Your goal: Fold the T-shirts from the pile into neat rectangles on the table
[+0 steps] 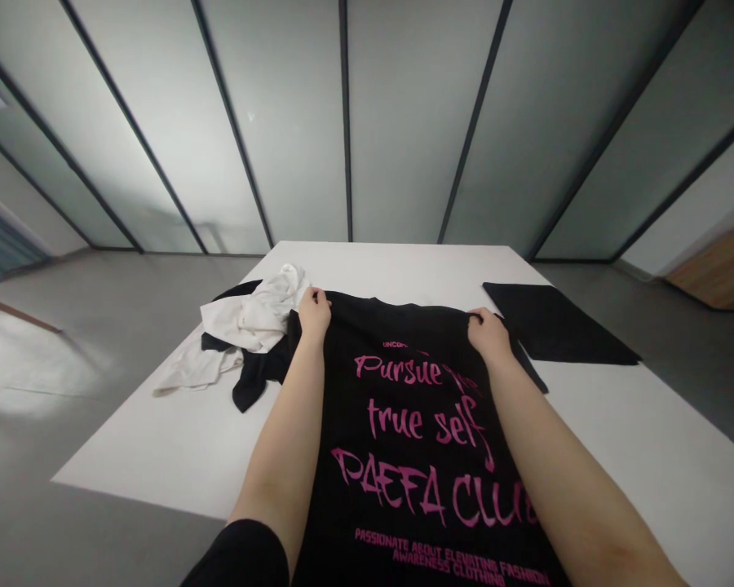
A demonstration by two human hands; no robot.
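From my head-mounted view, a black sleeve covers the upper left arm at the bottom edge of the frame, and both bare forearms reach forward over a black T-shirt. Its pink print reads "Pursue the true self" above "PAEFA CLUB", and the shirt runs out of view at the bottom. My left hand sits at the shirt's top edge, left of the collar, with the fingers closed on the fabric. My right hand does the same at the far shoulder, right of the collar, also gripping the cloth. The shirt's right sleeve lies out beyond the right hand on a white table. Just left of the shirt, a crumpled white garment sits on a bunched black garment, touching the shirt's edge. To the right, a flat black folded garment lies near the table's far edge. Past the table are a grey floor and frosted glass panels in dark frames.
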